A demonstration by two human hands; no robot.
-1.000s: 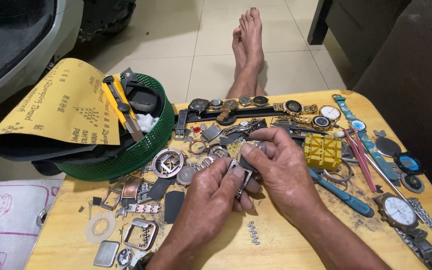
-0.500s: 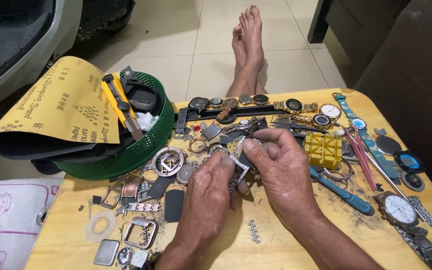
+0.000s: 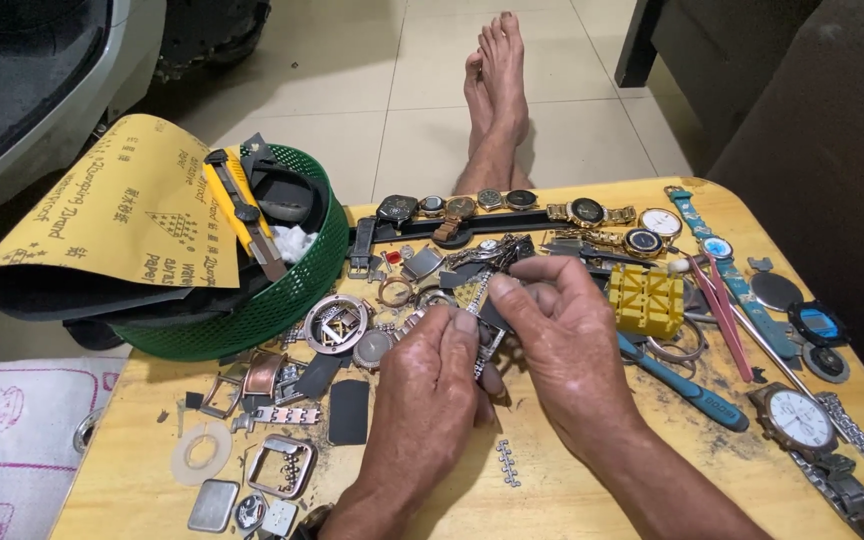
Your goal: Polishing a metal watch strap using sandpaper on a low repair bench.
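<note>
Green basket (image 3: 252, 320) w/ yellow sandpaper sheet (image 3: 122, 205) sits far left on the wooden table (image 3: 592, 500). Mid-table, left hand (image 3: 432, 385) and right hand (image 3: 562, 340) meet — both pinch a metal watch bracelet (image 3: 477, 300) betw. thumb and fingertips, just above the parts pile. Right of them: yellow block (image 3: 647, 298), blue tool (image 3: 687, 385) — then a white-faced watch (image 3: 797, 418).
</note>
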